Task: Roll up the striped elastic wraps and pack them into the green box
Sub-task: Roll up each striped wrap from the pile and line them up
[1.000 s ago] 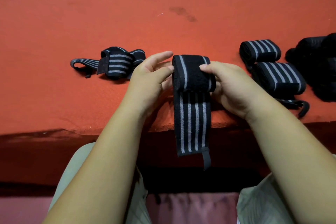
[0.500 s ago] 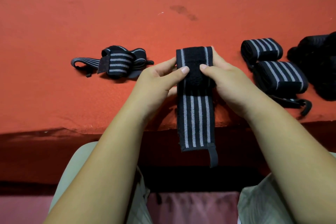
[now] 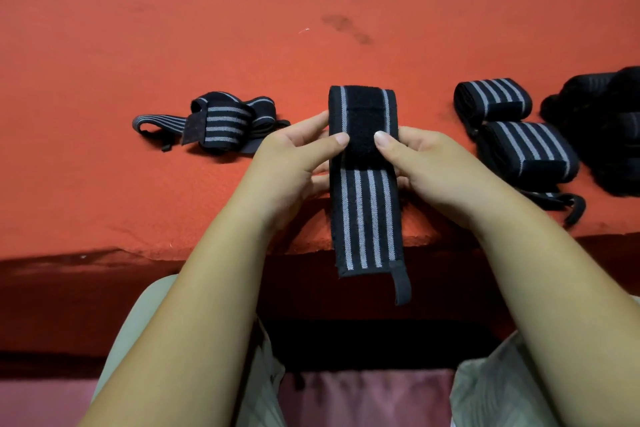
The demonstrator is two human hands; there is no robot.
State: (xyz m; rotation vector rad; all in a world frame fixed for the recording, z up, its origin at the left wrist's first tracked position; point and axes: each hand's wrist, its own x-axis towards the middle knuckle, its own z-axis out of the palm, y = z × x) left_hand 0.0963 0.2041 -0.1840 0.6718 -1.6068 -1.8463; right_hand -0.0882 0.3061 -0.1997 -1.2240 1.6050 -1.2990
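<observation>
Left of centre, a loose, half-undone wrap [image 3: 221,125] lies on the red cloth [image 3: 104,55], waiting its turn. Just right of it, my left hand [image 3: 291,166] pinches the left edge of the striped wrap [image 3: 363,211], thumb on the black fuzzy patch and fingers behind. That wrap stands mid-frame, its tail hanging past the cloth's near edge and ending in a small loop. My right hand [image 3: 436,170] pinches the right edge the same way. Further right lie two rolled wraps [image 3: 491,99], touching each other, then a dark pile [image 3: 609,128] at the frame's right edge. I cannot see the green box. My worry is that uneven thumbs would start the roll crooked, so it cones out sideways. If either pinch slackens, I expect the elastic to spring open, or the fuzzy patch to snag in the wrong place.
</observation>
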